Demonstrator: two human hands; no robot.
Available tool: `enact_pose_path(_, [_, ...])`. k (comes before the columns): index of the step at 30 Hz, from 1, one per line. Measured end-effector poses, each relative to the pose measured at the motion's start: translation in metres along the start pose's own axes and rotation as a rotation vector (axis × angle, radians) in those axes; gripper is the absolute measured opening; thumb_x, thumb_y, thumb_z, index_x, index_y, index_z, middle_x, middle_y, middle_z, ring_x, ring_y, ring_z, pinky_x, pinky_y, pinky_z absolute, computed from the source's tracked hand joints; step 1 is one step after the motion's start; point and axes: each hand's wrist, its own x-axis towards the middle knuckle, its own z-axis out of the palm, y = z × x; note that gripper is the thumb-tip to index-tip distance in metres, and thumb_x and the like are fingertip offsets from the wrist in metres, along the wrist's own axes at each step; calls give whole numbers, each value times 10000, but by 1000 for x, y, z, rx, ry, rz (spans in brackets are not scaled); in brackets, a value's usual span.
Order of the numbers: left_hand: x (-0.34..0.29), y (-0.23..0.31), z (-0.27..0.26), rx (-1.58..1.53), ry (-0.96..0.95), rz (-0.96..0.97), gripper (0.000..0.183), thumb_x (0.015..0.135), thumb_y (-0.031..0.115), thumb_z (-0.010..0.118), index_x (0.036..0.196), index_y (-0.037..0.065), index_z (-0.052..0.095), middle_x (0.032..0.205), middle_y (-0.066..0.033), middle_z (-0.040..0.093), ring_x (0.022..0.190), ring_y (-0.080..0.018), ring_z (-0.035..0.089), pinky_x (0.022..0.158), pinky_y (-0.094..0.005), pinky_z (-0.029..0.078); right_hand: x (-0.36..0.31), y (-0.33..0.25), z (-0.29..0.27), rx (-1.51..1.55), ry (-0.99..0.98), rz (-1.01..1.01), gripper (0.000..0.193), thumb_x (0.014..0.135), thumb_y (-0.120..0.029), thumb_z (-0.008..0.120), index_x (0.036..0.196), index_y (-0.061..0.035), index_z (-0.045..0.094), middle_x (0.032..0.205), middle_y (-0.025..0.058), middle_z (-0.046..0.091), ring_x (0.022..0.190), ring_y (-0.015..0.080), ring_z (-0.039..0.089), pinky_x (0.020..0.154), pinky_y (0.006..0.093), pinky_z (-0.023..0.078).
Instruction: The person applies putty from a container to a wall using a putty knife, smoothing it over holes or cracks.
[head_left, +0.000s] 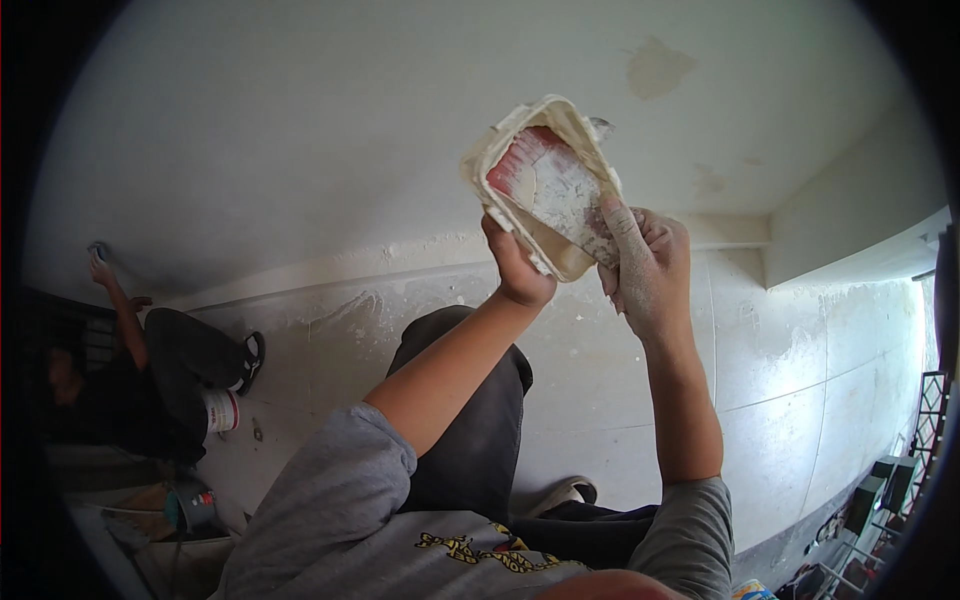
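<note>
A cream, paste-smeared rectangular tub is held up in front of the wall, tilted so its inside shows. My left hand grips its lower left side from beneath, thumb along the rim. In my right hand, dusted white, is a flat putty scraper, pinched under the thumb at the tub's lower right. White paste cakes the scraper, and its far end looks red. A small grey corner of something pokes out past the tub's upper right rim; what it belongs to is hidden.
A pale wall with damp-looking patches meets a ledge and a paste-spotted tiled surface. At the far left, another person reaches to the wall beside a white bucket. Metal frames stand at lower right.
</note>
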Motion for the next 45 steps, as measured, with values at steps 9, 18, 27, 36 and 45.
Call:
enact_pose_path(9, [1,4,8,176,-18,51,589,1030,479,338,1406,28,395,1388,-91,453,1288,-196,445,1071,-380,371,0,-9,5,-16,65,-119,426,1012,-309,595,766,37,633,488,20,501,334,50,378,303,224,261])
enact_pose_path(18, [9,-4,18,31,115,-36,599,1015,472,358,1385,10,445,1329,-96,531,1226,-199,511,1036,-362,408,11,2,4,-179,178,-235,468,1003,-346,608,750,46,645,471,20,500,344,57,401,321,229,273])
enact_pose_path(27, [20,2,17,12,11,-264,625,1028,536,351,1315,5,513,1255,-94,579,1164,-171,559,953,-345,469,27,-2,-36,-416,217,-320,452,992,-346,628,744,30,669,468,5,483,372,57,398,355,244,282])
enact_pose_path(36, [28,-1,18,-45,6,-476,664,1011,590,355,1351,34,481,1265,-97,571,1158,-190,567,970,-357,478,39,6,-55,-504,226,-377,447,977,-316,659,721,50,654,491,-2,461,429,61,384,397,264,293])
enact_pose_path(45, [36,-4,19,60,-226,-668,676,962,578,272,1425,117,443,1316,-97,567,1214,-244,572,1014,-427,492,34,-10,-77,-822,233,-478,328,945,-227,676,748,34,671,491,124,476,417,183,397,456,332,357])
